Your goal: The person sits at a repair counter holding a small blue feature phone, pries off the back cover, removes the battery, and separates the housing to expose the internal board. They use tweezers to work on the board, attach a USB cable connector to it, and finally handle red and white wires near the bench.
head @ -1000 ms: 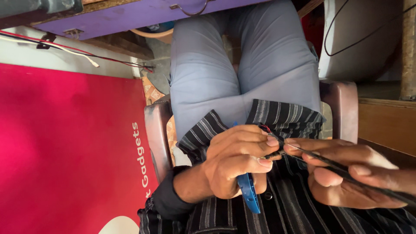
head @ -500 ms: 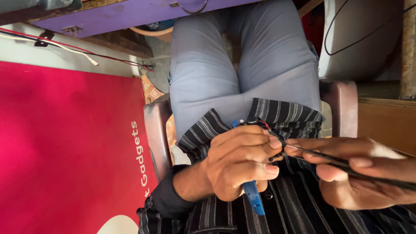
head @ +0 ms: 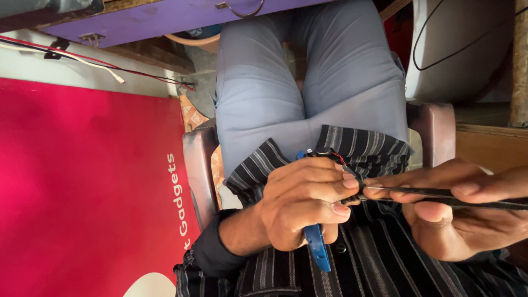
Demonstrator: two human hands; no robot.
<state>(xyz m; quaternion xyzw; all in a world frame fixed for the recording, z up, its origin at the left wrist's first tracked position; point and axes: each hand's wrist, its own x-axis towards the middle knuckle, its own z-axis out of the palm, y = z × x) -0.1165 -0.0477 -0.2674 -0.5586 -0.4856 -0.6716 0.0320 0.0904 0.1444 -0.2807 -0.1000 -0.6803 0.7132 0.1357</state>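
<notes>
My left hand is closed around a blue plastic-handled tool, whose end sticks out below the fist. Its fingertips also pinch a small dark part with a thin red wire, held over my lap. My right hand comes in from the right and grips a long, thin dark tool that looks like tweezers. The tip of that tool meets the left fingertips at the small part. What the tip touches is hidden by the fingers.
I sit in a brown chair in grey trousers and a dark striped shirt. A red board lies to the left. A purple drawer front is above, with loose wires and a white casing at the upper right.
My left hand has turned a little, so the blue handle's upper end now shows above the fingers. My right fingers have shifted along the thin tool. Both hands stay together over my lap.
</notes>
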